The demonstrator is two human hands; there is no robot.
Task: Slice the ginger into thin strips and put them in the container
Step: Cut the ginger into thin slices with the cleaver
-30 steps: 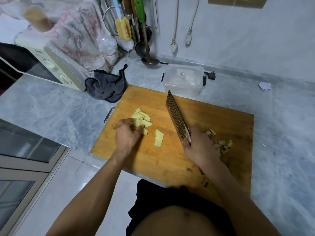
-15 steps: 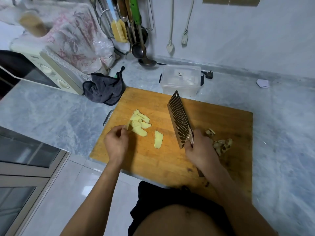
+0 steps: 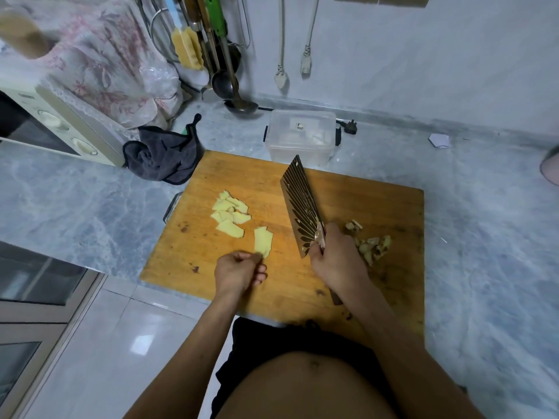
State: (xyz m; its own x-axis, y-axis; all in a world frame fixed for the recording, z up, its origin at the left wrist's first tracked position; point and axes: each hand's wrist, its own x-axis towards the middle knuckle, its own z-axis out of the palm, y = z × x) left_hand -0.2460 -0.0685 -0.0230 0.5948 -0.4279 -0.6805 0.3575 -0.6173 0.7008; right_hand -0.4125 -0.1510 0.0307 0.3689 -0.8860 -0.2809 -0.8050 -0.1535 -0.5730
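On the wooden cutting board point(image 3: 363, 201) lies a pile of pale yellow ginger slices point(image 3: 230, 213), with a single ginger slice point(image 3: 263, 240) to its right. My left hand point(image 3: 240, 270) has curled fingers and pinches the near end of that single slice. Gripped in my right hand point(image 3: 335, 264) is the handle of a ridged cleaver point(image 3: 302, 207), whose blade is tilted over the board's middle, right of the slice. Brown ginger peelings point(image 3: 372, 243) lie right of my right hand. The clear plastic container point(image 3: 302, 137) stands behind the board with its lid on.
A dark cloth point(image 3: 163, 155) lies off the board's far left corner, beside a cream oven point(image 3: 60, 125). A ladle point(image 3: 239, 104) and utensils hang at the back wall. A plug point(image 3: 348, 127) and a paper scrap point(image 3: 440, 140) lie on the marble counter.
My left hand left the slice pile and came toward me and to the right, to the single slice's near end. The cleaver's blade tilted so its flat side shows more.
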